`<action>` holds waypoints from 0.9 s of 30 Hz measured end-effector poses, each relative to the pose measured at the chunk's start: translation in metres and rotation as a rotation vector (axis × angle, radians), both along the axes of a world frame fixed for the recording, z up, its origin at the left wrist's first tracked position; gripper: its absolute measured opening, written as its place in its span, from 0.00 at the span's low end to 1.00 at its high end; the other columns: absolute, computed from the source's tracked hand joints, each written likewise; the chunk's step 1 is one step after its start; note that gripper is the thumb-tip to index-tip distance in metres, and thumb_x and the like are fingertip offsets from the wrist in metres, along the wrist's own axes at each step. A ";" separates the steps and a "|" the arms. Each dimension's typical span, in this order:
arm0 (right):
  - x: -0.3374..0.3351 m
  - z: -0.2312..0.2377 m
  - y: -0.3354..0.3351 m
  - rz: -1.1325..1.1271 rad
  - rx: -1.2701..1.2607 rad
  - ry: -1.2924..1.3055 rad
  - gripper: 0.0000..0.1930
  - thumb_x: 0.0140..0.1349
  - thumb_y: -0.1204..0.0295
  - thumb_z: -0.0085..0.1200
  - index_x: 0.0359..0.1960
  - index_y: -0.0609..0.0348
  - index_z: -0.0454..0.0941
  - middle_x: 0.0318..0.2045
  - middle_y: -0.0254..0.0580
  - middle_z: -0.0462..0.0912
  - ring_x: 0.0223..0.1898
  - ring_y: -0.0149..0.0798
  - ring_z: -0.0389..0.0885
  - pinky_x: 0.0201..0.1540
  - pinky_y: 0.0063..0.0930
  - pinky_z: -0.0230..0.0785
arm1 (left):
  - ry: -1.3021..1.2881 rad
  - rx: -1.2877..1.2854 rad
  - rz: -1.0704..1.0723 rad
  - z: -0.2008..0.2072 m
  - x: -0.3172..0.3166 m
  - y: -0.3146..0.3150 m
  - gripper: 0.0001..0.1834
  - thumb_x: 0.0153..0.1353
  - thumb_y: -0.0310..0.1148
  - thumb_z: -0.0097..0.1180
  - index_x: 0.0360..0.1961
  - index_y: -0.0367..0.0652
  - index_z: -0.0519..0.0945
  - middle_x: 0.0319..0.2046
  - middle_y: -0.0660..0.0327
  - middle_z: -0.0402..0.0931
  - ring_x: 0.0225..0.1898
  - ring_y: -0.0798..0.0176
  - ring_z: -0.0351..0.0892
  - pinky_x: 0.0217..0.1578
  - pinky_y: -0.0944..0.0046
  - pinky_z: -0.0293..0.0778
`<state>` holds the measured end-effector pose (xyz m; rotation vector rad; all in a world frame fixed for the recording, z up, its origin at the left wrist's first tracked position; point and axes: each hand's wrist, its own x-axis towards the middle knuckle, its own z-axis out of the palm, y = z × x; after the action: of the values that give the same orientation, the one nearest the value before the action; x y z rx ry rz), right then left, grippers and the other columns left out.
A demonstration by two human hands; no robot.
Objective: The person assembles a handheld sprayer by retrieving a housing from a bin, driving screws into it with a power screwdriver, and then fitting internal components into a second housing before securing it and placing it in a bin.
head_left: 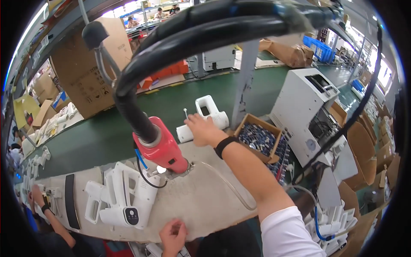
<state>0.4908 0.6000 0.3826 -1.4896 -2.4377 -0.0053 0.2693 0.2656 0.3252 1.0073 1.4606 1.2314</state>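
Observation:
My right hand (202, 129), with a black band at the wrist, reaches forward over the green belt. Its fingers are on the body of a white handheld appliance (218, 121) with a loop handle, which lies on the belt. At the bench's front edge is my left hand (173, 234), its fingers curled in; whatever they hold, if anything, is hidden. Left of centre on the bench lie white appliance housings (132, 192), close together, one with a dark oval button panel (131, 216). Between them and my right arm stands a red fixture (161, 145) topped by a black hose.
The thick black hose (188, 30) arches across the view. An open cardboard box (274, 155) of small dark parts stands right of my forearm, beside a white machine (295, 100). A grey post (246, 79) rises beyond. Another person's hand (37, 196) works at far left.

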 end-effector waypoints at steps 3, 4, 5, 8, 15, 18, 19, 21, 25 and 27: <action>-0.016 -0.003 0.009 0.059 -0.034 -0.088 0.33 0.46 0.72 0.61 0.59 0.53 0.67 0.53 0.42 0.71 0.58 0.48 0.69 0.60 0.71 0.52 | 0.282 0.173 -0.068 -0.011 -0.006 -0.004 0.14 0.60 0.25 0.60 0.46 0.30 0.79 0.30 0.56 0.81 0.28 0.70 0.79 0.29 0.68 0.75; -0.019 0.001 0.011 0.038 -0.133 -0.143 0.34 0.45 0.73 0.61 0.59 0.52 0.67 0.53 0.42 0.71 0.58 0.48 0.68 0.60 0.73 0.49 | 0.284 0.179 -0.060 -0.011 -0.007 -0.004 0.14 0.60 0.25 0.60 0.46 0.30 0.79 0.30 0.56 0.81 0.28 0.70 0.79 0.29 0.68 0.75; -0.019 0.002 0.014 0.027 -0.101 -0.154 0.33 0.45 0.74 0.61 0.57 0.51 0.68 0.52 0.41 0.71 0.56 0.48 0.70 0.59 0.72 0.51 | 0.293 0.167 -0.066 -0.009 -0.006 -0.003 0.14 0.60 0.25 0.59 0.46 0.30 0.79 0.29 0.56 0.81 0.28 0.69 0.79 0.30 0.68 0.75; -0.015 0.002 0.020 -0.002 0.037 -0.076 0.31 0.44 0.75 0.62 0.55 0.52 0.70 0.52 0.41 0.71 0.55 0.49 0.70 0.55 0.72 0.55 | 0.289 0.166 -0.066 0.002 0.001 -0.001 0.13 0.61 0.25 0.59 0.46 0.30 0.79 0.28 0.57 0.81 0.27 0.69 0.79 0.30 0.68 0.75; 0.025 0.106 -0.045 -0.122 -0.068 0.884 0.29 0.39 0.81 0.60 0.49 0.59 0.70 0.43 0.44 0.79 0.47 0.43 0.79 0.52 0.34 0.70 | 0.122 0.153 -0.029 0.001 0.002 -0.007 0.10 0.57 0.21 0.59 0.40 0.31 0.77 0.27 0.60 0.79 0.23 0.70 0.79 0.22 0.72 0.74; 0.047 0.114 -0.071 -0.026 -0.198 1.327 0.31 0.35 0.84 0.60 0.48 0.60 0.70 0.42 0.39 0.79 0.46 0.35 0.78 0.51 0.27 0.69 | 0.095 0.109 -0.017 -0.006 0.002 -0.003 0.10 0.56 0.22 0.60 0.39 0.31 0.78 0.27 0.60 0.79 0.24 0.70 0.79 0.24 0.71 0.75; 0.044 0.119 -0.084 -0.017 -0.219 1.355 0.30 0.35 0.84 0.60 0.47 0.60 0.70 0.42 0.39 0.79 0.46 0.35 0.78 0.51 0.28 0.69 | 0.087 0.092 -0.019 -0.007 -0.001 -0.001 0.10 0.57 0.23 0.60 0.39 0.31 0.78 0.27 0.61 0.79 0.24 0.71 0.79 0.25 0.71 0.75; 0.039 0.122 -0.107 -0.031 -0.201 1.291 0.30 0.35 0.83 0.61 0.47 0.60 0.70 0.42 0.41 0.80 0.47 0.38 0.79 0.52 0.29 0.69 | 0.124 0.102 -0.040 -0.003 -0.002 0.001 0.10 0.57 0.24 0.60 0.40 0.32 0.78 0.27 0.61 0.79 0.24 0.72 0.78 0.24 0.71 0.74; 0.033 0.104 -0.127 -0.036 -0.137 1.066 0.29 0.38 0.80 0.61 0.48 0.61 0.70 0.42 0.48 0.79 0.47 0.50 0.78 0.52 0.33 0.69 | 0.127 0.183 -0.074 0.000 -0.001 0.003 0.11 0.58 0.25 0.60 0.41 0.34 0.78 0.25 0.63 0.78 0.22 0.73 0.76 0.20 0.72 0.70; 0.030 0.100 -0.144 0.017 -0.104 0.965 0.28 0.39 0.80 0.59 0.49 0.61 0.70 0.42 0.50 0.79 0.48 0.52 0.78 0.52 0.35 0.69 | 0.112 0.144 -0.084 0.006 -0.001 0.000 0.10 0.58 0.26 0.60 0.41 0.34 0.78 0.26 0.63 0.78 0.23 0.73 0.77 0.23 0.72 0.72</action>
<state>0.5212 0.4555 0.4830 -1.1108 -1.6648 0.6825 0.2680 0.2659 0.3308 1.2393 1.4151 1.2501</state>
